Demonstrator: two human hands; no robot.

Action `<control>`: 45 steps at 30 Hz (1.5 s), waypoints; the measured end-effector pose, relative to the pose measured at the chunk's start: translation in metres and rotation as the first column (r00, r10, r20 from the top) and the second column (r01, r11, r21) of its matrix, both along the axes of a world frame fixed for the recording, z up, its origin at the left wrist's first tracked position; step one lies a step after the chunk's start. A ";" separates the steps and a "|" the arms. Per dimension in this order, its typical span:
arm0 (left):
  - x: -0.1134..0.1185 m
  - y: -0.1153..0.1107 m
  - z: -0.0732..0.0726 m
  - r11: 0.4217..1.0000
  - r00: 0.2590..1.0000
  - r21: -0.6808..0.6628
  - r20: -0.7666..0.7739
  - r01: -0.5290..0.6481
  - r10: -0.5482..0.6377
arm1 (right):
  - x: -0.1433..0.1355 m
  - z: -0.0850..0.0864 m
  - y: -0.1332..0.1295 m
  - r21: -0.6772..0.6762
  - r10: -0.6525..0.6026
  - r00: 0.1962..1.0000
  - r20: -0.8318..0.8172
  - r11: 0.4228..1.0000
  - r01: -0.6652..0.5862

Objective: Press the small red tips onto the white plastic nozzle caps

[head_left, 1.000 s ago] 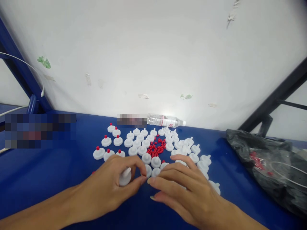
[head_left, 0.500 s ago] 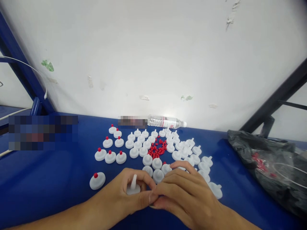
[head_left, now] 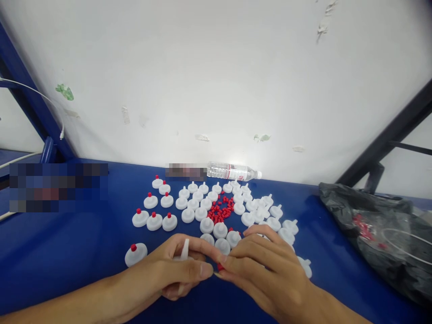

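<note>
My left hand (head_left: 162, 270) is closed around a white nozzle cap (head_left: 185, 249), whose pointed spout sticks up bare between thumb and index finger. Its round base is mostly hidden by the fingers. My right hand (head_left: 270, 270) pinches a small red tip cap (head_left: 220, 267) between thumb and fingertips, close beside my left fingertips. Beyond my hands lies a pile of loose red tip caps (head_left: 219, 211), ringed by many white nozzle caps (head_left: 188, 215) without red tips. At the left stand several white nozzle caps with red tips (head_left: 136, 255).
A clear plastic bottle (head_left: 232, 171) lies on its side against the white wall (head_left: 216, 90). On the right of the blue table (head_left: 84, 252) rests a black plastic bag (head_left: 354, 225), with red pieces in clear plastic on it. Blue metal posts flank the table.
My left hand has turned a little, and its thumb has parted from my right fingertips. The red tip cap now shows in my right fingers. The view has shifted slightly.
</note>
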State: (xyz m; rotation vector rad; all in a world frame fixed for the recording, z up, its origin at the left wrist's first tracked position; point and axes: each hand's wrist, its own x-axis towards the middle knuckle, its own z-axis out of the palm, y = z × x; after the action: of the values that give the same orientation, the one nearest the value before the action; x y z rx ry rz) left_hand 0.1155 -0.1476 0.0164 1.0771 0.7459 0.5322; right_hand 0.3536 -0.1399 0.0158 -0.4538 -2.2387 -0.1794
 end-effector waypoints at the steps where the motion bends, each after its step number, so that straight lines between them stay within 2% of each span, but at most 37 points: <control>1: -0.001 -0.001 0.000 1.000 1.000 0.000 0.000 0.003 -0.003 | 0.001 0.000 0.000 0.006 0.005 1.000 0.000 1.000 -0.005; 3: -0.002 -0.003 -0.002 0.999 1.000 0.044 -0.001 0.012 -0.012 | 0.002 0.000 0.000 0.004 0.010 1.000 -0.016 1.000 -0.010; 6: -0.003 -0.010 -0.005 0.958 0.990 0.288 -0.136 0.010 0.030 | 0.003 0.000 0.000 -0.038 0.003 0.999 -0.034 0.999 -0.004; 9: -0.002 -0.016 -0.006 0.821 0.894 0.562 -0.412 0.100 0.174 | 0.002 0.000 0.000 -0.059 0.014 0.998 -0.055 0.998 -0.017; 12: 0.002 -0.020 -0.005 0.701 0.817 0.668 -0.534 0.251 0.216 | 0.000 0.001 -0.001 -0.071 0.033 0.997 -0.065 0.997 -0.038; 15: 0.005 -0.021 -0.003 0.666 0.784 0.677 -0.580 0.314 0.220 | -0.002 0.001 -0.001 -0.093 0.064 0.997 -0.042 0.993 -0.068; 20: 0.008 -0.022 -0.004 0.664 0.734 0.662 -0.633 0.347 0.247 | -0.001 -0.002 -0.002 -0.117 0.111 0.993 0.032 0.987 -0.107; 24: 0.006 -0.021 -0.004 0.677 0.696 0.637 -0.672 0.370 0.251 | -0.001 -0.003 -0.003 -0.137 0.135 0.991 0.025 0.982 -0.130; 27: 0.005 -0.021 -0.005 0.666 0.704 0.643 -0.667 0.378 0.245 | -0.002 -0.004 -0.003 -0.142 0.133 0.990 0.035 0.982 -0.127; 32: 0.005 -0.025 -0.009 0.556 0.799 0.782 -0.511 0.280 0.317 | -0.001 -0.006 -0.005 -0.161 0.152 0.985 0.080 0.977 -0.138; 37: 0.006 -0.025 -0.009 0.483 0.824 0.830 -0.465 0.278 0.324 | -0.003 -0.003 -0.007 -0.177 0.150 0.988 0.048 0.974 -0.139; 41: 0.003 -0.018 -0.014 0.394 0.838 0.859 -0.457 0.327 0.300 | -0.007 -0.001 -0.013 -0.359 0.178 0.984 -0.006 0.918 -0.168; 45: -0.002 -0.014 -0.022 0.304 0.841 0.908 -0.393 0.290 0.373 | -0.008 0.001 -0.022 -0.546 0.014 0.998 -0.067 0.837 -0.048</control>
State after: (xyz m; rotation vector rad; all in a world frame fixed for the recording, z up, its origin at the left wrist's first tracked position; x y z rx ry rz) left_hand 0.1132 -0.1614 -0.0056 2.4905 0.9676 0.7592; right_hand 0.3453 -0.1622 0.0164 -0.7131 -2.2134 0.5073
